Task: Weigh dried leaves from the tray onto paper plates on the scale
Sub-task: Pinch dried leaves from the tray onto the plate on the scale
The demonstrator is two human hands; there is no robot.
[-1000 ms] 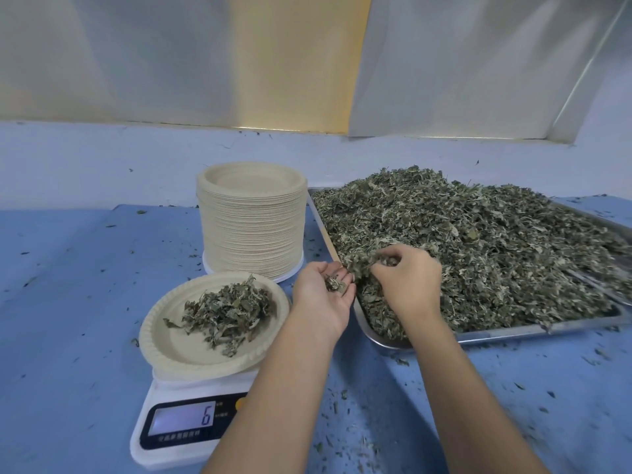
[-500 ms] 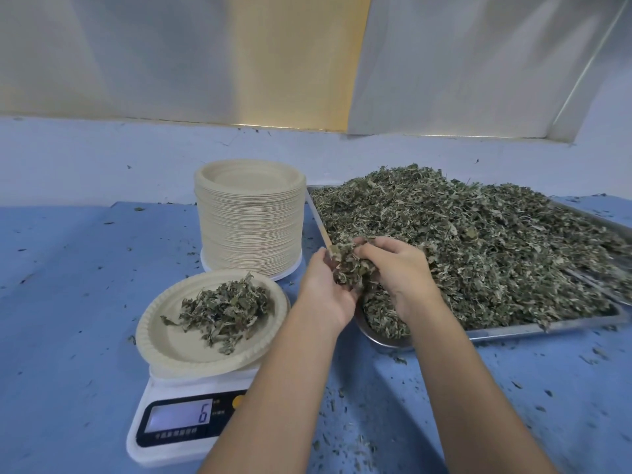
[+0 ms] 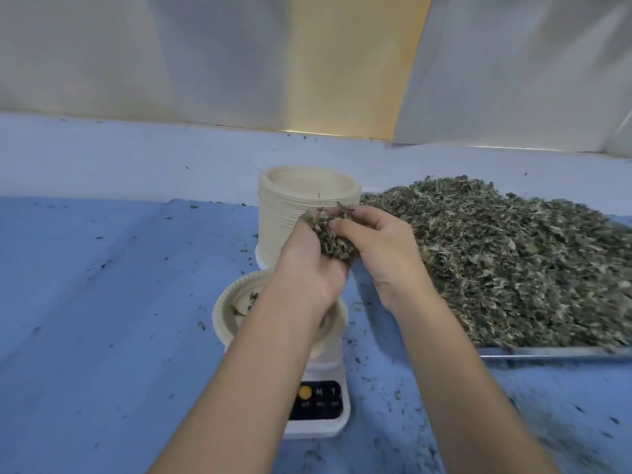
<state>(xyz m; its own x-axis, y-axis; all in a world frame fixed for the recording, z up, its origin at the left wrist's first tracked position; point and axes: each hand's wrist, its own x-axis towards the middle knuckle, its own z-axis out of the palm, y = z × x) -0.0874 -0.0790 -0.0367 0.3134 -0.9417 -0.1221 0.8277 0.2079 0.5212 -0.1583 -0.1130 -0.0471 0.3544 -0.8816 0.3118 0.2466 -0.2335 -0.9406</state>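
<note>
Two bare hands meet at the centre of the view, cupped around a clump of dried leaves (image 3: 333, 242). The left hand (image 3: 307, 271) forms the lower half of the grip, its palm turned toward the right and its fingers curled up around the clump. The right hand (image 3: 379, 254) closes the grip from the other side, with its fingers bent over the top of the leaves and pressing them against the left palm. The clump is lifted clear of the surface (image 3: 102, 302), and stray leaf tips stick out above the fingers.

At 6 o'clock from the hands, under the left wrist, a paper plate (image 3: 225, 313) sits on a small white scale (image 3: 325, 424). The forearm hides most of the plate; a few leaf pieces show on its left part. The forearm also covers the scale's readout, leaving a yellow button and a dark panel visible.

At 12 o'clock, just behind the hands, stands a tall stack of paper plates (image 3: 301, 196).

At 3 o'clock lies a metal tray (image 3: 547, 352) piled with a heap of dried leaves (image 3: 513, 268), grey-green and loose.

The surface is blue and scattered with leaf crumbs (image 3: 396, 393), thickest near the scale and tray. A pale panelled wall (image 3: 205, 63) rises at the far edge.
</note>
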